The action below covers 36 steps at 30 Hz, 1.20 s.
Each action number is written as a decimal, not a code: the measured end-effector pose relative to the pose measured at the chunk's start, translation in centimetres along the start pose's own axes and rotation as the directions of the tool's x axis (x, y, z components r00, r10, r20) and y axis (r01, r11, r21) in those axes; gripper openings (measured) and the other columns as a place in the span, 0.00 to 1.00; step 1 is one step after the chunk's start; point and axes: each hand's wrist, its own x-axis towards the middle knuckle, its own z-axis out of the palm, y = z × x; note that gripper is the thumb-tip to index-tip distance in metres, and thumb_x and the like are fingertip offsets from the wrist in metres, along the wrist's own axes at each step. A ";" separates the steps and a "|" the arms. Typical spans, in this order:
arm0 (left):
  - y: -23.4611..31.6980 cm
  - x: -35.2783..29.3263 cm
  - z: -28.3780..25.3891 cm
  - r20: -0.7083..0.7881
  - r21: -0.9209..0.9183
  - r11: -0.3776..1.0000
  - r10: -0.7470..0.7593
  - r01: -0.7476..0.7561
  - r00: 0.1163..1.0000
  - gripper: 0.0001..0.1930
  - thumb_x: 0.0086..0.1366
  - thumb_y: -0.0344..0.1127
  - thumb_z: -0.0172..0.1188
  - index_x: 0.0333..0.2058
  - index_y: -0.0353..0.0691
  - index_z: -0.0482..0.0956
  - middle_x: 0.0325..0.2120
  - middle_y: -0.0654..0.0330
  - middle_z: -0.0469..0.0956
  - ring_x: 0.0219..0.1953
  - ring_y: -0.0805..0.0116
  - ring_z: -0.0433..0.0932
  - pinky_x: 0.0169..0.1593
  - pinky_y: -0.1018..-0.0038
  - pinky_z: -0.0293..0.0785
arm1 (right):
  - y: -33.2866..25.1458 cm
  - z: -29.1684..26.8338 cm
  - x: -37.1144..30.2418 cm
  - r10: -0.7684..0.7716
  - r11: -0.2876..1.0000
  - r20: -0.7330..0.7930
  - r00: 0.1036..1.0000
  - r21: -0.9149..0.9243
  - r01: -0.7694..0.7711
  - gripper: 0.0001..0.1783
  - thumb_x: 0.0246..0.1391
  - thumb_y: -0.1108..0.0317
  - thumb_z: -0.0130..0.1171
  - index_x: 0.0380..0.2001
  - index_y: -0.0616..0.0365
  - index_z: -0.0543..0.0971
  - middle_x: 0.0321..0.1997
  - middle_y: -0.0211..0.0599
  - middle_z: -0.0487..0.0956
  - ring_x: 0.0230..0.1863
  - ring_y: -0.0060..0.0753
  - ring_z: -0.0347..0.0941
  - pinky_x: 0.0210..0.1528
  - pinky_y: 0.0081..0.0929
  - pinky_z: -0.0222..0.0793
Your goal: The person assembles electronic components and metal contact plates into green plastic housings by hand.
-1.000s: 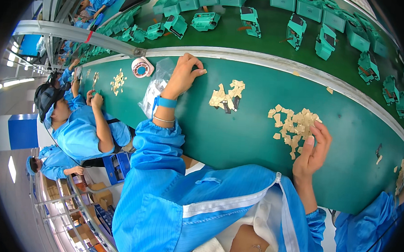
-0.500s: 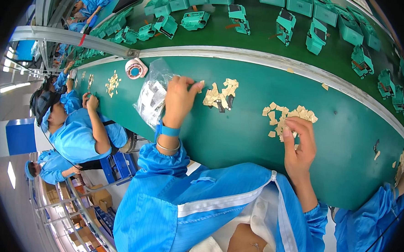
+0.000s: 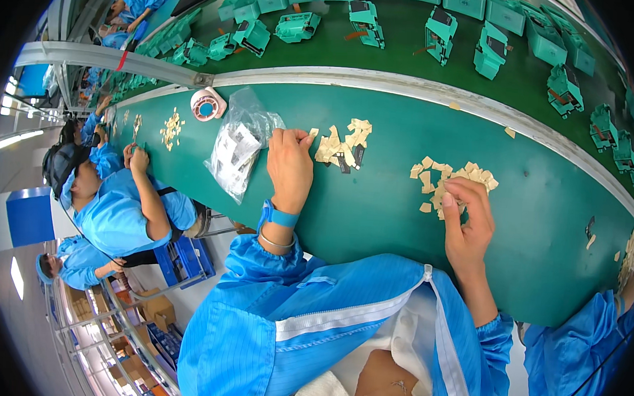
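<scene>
My left hand (image 3: 290, 166) is closed in a pinch on a small cream-coloured piece (image 3: 313, 132), which shows at its fingertips. Just right of it lies a loose pile of flat cream pieces (image 3: 358, 133) with a few dark bits among them. Left of that hand is a clear plastic bag (image 3: 232, 150) with white and dark flat items inside. My right hand (image 3: 470, 224) hovers at the near edge of another pile of cream pieces (image 3: 479, 175). Its fingers are curled toward the thumb, and whatever lies between them is hidden.
A pink-and-white tape roll (image 3: 218, 95) stands behind the bag. Beyond a pale rail (image 3: 380, 81), green plastic housings (image 3: 440, 32) line a dark green belt. Co-workers in blue sit left, one (image 3: 119, 205) close by; a blue sleeve (image 3: 574, 348) shows at right.
My left hand has turned and drawn slightly nearer me, the cream piece still at its fingertips. My right hand stays by its pile. The whole view has shifted slightly.
</scene>
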 end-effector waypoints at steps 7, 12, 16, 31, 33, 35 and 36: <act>-0.5 -0.3 0.2 -0.012 -0.050 0.998 0.042 -0.043 0.999 0.04 0.57 0.29 0.58 0.29 0.35 0.73 0.28 0.53 0.71 0.32 0.53 0.71 0.36 0.63 0.68 | 0.0 -0.3 -0.2 -0.012 1.000 0.001 1.000 -0.025 0.012 0.07 0.50 0.79 0.57 0.34 0.64 0.77 0.38 0.43 0.76 0.38 0.36 0.74 0.40 0.26 0.69; 3.1 0.0 -3.1 0.256 -0.481 0.848 -0.106 0.221 0.961 0.02 0.60 0.25 0.54 0.33 0.33 0.72 0.32 0.54 0.73 0.31 0.62 0.74 0.35 0.72 0.70 | -0.9 -0.7 -0.2 0.090 0.994 0.035 0.995 0.064 -0.093 0.08 0.52 0.77 0.57 0.37 0.65 0.77 0.38 0.41 0.76 0.39 0.29 0.73 0.39 0.22 0.70; 9.1 -0.9 -5.0 0.251 -0.781 0.616 0.466 -0.107 0.849 0.04 0.61 0.22 0.52 0.35 0.33 0.71 0.31 0.55 0.72 0.31 0.65 0.73 0.36 0.74 0.71 | -2.5 -0.1 1.0 0.351 0.849 0.142 0.926 0.368 -0.379 0.10 0.54 0.75 0.57 0.40 0.65 0.77 0.38 0.36 0.77 0.36 0.23 0.73 0.36 0.18 0.71; 11.7 -2.3 -0.2 -0.217 -0.774 0.325 0.670 -0.544 0.710 0.10 0.52 0.22 0.60 0.35 0.34 0.78 0.31 0.58 0.76 0.30 0.63 0.75 0.32 0.72 0.73 | -2.0 -2.5 0.7 0.547 0.669 0.321 0.773 0.388 -0.634 0.03 0.51 0.79 0.58 0.31 0.68 0.77 0.28 0.40 0.79 0.28 0.24 0.75 0.32 0.18 0.72; 11.9 -2.7 -0.1 -0.202 -0.800 0.322 0.651 -0.507 0.732 0.10 0.51 0.23 0.61 0.35 0.34 0.77 0.29 0.58 0.75 0.31 0.62 0.75 0.34 0.71 0.72 | -1.7 -2.1 0.3 0.504 0.736 0.263 0.823 0.369 -0.568 0.03 0.50 0.80 0.59 0.31 0.68 0.76 0.29 0.39 0.79 0.30 0.23 0.75 0.33 0.18 0.71; 11.9 -2.9 0.1 -0.186 -0.825 0.316 0.631 -0.468 0.753 0.10 0.51 0.25 0.61 0.35 0.34 0.76 0.28 0.58 0.74 0.31 0.61 0.74 0.36 0.70 0.72 | -1.4 -1.9 0.1 0.299 0.929 0.106 0.948 0.193 -0.315 0.05 0.49 0.81 0.60 0.31 0.68 0.76 0.31 0.37 0.78 0.32 0.23 0.74 0.34 0.18 0.70; 11.9 -2.9 0.3 -0.188 -0.843 0.283 0.642 -0.458 0.744 0.09 0.52 0.26 0.61 0.34 0.34 0.76 0.27 0.58 0.74 0.30 0.61 0.74 0.34 0.70 0.72 | -1.4 -1.8 0.0 0.303 0.928 0.111 0.946 0.190 -0.320 0.05 0.49 0.81 0.60 0.31 0.68 0.76 0.31 0.37 0.78 0.32 0.23 0.74 0.34 0.18 0.70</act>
